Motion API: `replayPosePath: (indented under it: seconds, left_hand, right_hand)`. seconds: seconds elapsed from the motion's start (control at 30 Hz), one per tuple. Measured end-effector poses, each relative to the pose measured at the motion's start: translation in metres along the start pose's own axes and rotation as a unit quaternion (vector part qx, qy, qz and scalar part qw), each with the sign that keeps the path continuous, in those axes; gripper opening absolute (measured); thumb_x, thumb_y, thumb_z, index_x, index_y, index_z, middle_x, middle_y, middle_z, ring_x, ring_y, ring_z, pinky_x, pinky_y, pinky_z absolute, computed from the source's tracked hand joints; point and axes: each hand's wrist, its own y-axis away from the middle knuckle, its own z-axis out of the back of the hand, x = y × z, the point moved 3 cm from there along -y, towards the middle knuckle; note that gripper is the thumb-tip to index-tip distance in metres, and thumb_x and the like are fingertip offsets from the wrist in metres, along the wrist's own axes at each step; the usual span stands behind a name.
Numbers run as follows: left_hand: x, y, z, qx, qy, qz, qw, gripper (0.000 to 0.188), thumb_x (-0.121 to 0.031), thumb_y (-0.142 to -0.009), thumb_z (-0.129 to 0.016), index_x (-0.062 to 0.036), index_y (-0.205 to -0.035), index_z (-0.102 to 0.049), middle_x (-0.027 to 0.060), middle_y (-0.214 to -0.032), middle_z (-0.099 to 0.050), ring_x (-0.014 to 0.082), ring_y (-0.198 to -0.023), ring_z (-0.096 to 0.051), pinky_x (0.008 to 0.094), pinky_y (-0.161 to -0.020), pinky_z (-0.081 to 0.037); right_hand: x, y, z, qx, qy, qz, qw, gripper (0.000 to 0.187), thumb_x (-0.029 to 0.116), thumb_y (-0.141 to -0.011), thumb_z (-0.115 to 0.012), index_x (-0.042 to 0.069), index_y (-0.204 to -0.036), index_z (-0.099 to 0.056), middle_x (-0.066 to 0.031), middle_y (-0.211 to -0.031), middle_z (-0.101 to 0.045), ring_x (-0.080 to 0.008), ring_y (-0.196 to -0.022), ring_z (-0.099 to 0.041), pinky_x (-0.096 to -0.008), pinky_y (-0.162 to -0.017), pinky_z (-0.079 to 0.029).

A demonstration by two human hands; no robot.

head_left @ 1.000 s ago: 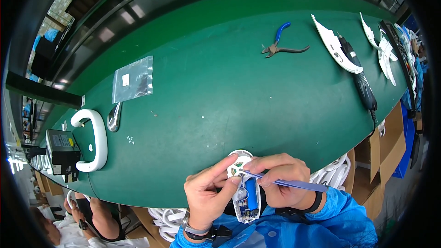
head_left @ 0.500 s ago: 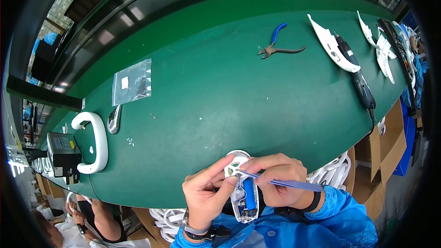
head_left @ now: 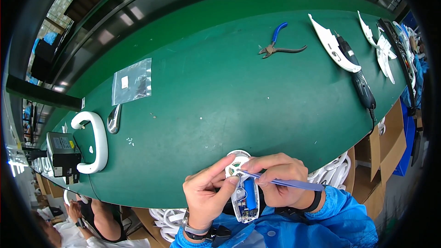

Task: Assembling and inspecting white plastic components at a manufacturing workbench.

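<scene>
Near the front edge of the bench, my left hand grips an opened white device housing. Its thumb and fingers press around a white round slotted disc at the housing's far end. Inside the housing lie a blue cylindrical cell, thin wires and a blue circuit board. In my right hand is a pair of blue-violet tweezers, pinched between thumb and fingers. The tips touch or hover at the disc's middle; I cannot tell which.
Diagonal cutters, a white curved shell and a black electric screwdriver lie at the far right. Leftward are a clear bag, a silver spoon-shaped piece, a white curved handle and a black box. A co-worker sits lower left.
My hands, the housing and the tweezers stay almost in place, with only a tiny shift. At lower left, the co-worker's hands have moved slightly.
</scene>
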Motion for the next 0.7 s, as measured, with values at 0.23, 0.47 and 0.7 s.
replayPosePath:
  seconds: [0.23,0.47,0.7]
  left_hand:
    - [0.0017,0.0006,0.0006,-0.001,-0.006,-0.007,1.000,0.042,0.013,-0.085,-0.064,0.0122,-0.127,-0.056,0.0228,-0.107,-0.069,0.0202,-0.097,-0.068,0.0293,-0.085,-0.054]
    - [0.0024,-0.0003,0.0009,-0.001,0.000,-0.005,1.000,0.043,0.012,-0.086,-0.065,0.0124,-0.127,-0.055,0.0231,-0.108,-0.069,0.0208,-0.098,-0.068,0.0295,-0.086,-0.054]
    - [0.0011,-0.0019,-0.0016,-0.023,0.023,-0.020,0.999,0.043,0.012,-0.084,-0.066,0.0067,-0.126,-0.060,0.0142,-0.098,-0.073,0.0076,-0.081,-0.064,0.0212,-0.069,-0.052]
  right_hand:
    - [0.0002,0.0005,0.0002,0.007,0.004,-0.002,1.000,0.022,-0.010,-0.081,-0.064,0.004,-0.092,-0.051,-0.0167,-0.095,-0.068,-0.0309,-0.089,-0.073,-0.0382,-0.077,-0.062]
    - [-0.0064,0.0040,-0.0029,-0.037,-0.003,0.019,0.999,0.026,0.000,-0.077,-0.073,0.008,-0.098,-0.060,-0.0119,-0.101,-0.071,-0.0256,-0.080,-0.073,-0.0295,-0.064,-0.059]
    - [0.0004,0.0001,-0.0010,-0.013,0.022,0.000,1.000,0.018,-0.001,-0.082,-0.070,0.006,-0.092,-0.057,-0.0127,-0.098,-0.070,-0.0271,-0.084,-0.073,-0.0314,-0.067,-0.060]
